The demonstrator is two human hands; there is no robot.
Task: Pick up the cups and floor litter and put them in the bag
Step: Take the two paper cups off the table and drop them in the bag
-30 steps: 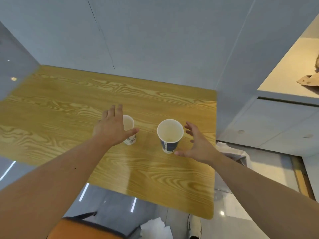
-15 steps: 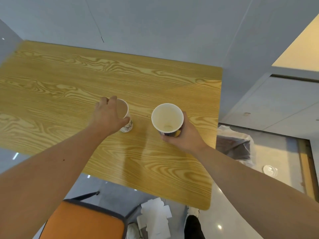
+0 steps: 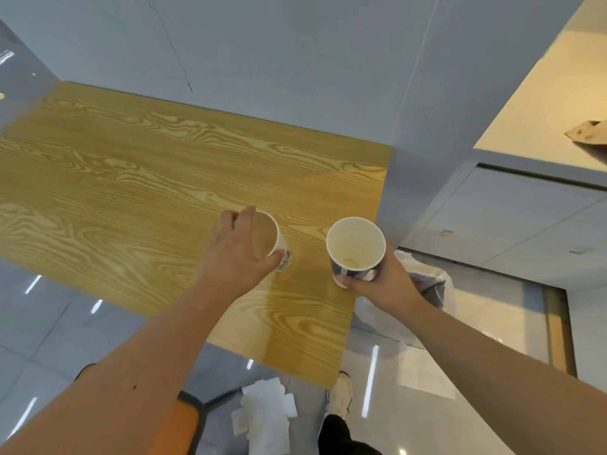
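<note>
Two paper cups are over the right part of the wooden table point(image 3: 138, 198). My left hand point(image 3: 235, 254) is wrapped around the smaller white cup point(image 3: 272, 239), which leans toward the hand. My right hand point(image 3: 382, 282) grips the larger blue-and-white cup point(image 3: 354, 247) from below and holds it upright near the table's right edge; its inside looks empty. A pale translucent bag point(image 3: 427, 284) sits on the floor just right of the table, partly hidden by my right arm. White crumpled paper point(image 3: 266, 412) lies on the floor by the table's near edge.
An orange chair point(image 3: 177, 425) stands under the near edge by my left arm. My shoe point(image 3: 341, 392) is on the glossy grey floor. Grey walls close the back. A pale counter with a torn cardboard piece point(image 3: 588, 137) is at the upper right.
Both hands went from open beside the cups to closed around them. The larger cup has risen and shifted right toward the table edge; the smaller cup has tipped.
</note>
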